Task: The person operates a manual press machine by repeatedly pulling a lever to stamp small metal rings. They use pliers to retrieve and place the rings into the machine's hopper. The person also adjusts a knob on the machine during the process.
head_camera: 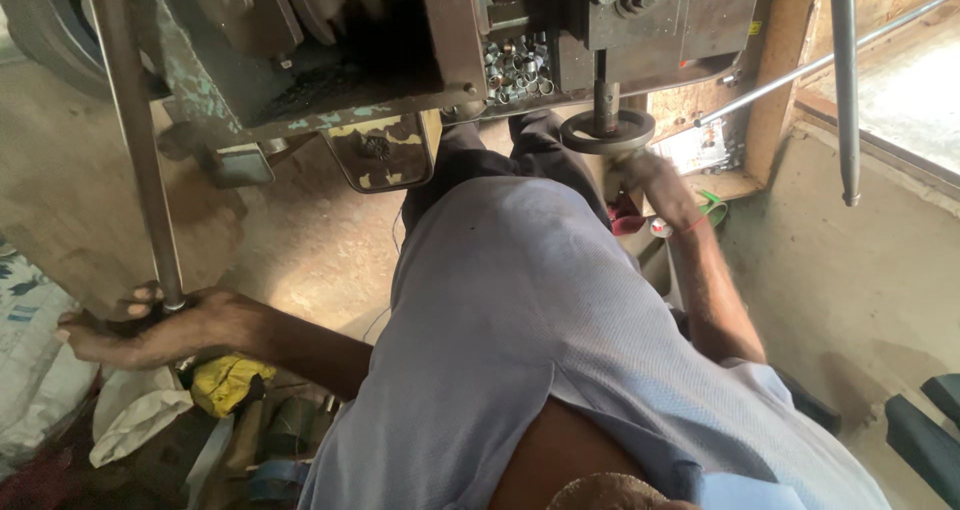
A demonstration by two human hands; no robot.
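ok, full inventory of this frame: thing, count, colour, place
press machine: one, dark with flaking green paint, top of frame
small metal rings: a heap, too many to count, silvery, in a recess of the machine
round die plate: one, dark, under a vertical ram, top centre
long lever rod: one, grey, runs down the left side
thin rods: two, grey, top right
yellow cloth: one, lower left
white rag: one, lower left
shirt: one, pale blue-grey, centre
left hand: wrapped around the lever's lower end
right hand: just below the die plate; grip unclear
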